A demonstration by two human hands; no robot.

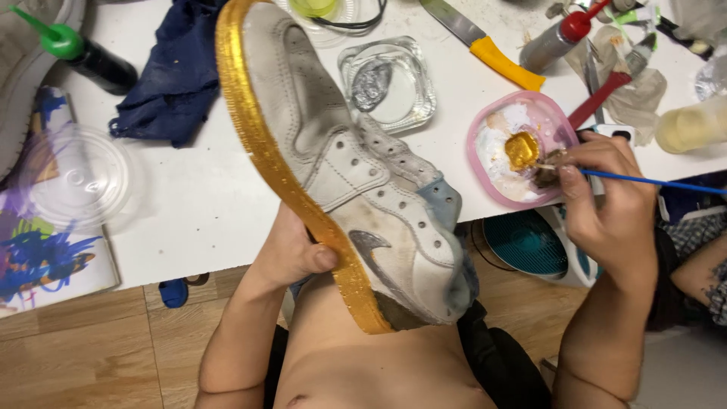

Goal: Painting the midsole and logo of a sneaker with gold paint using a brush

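My left hand grips a worn white sneaker from underneath, thumb on its sole edge. The sneaker is tipped on its side, and its sole rim is painted gold. My right hand holds a thin brush with a blue handle. The brush tip rests at the edge of a pink square dish that holds white paint and a blob of gold paint. The dish sits on the white table near its front edge.
A clear glass dish with silver paint lies behind the sneaker. Around it lie a dark blue cloth, a green-capped black bottle, a clear plastic lid, a yellow-handled knife, paint tubes and a red-handled brush. A teal fan stands below.
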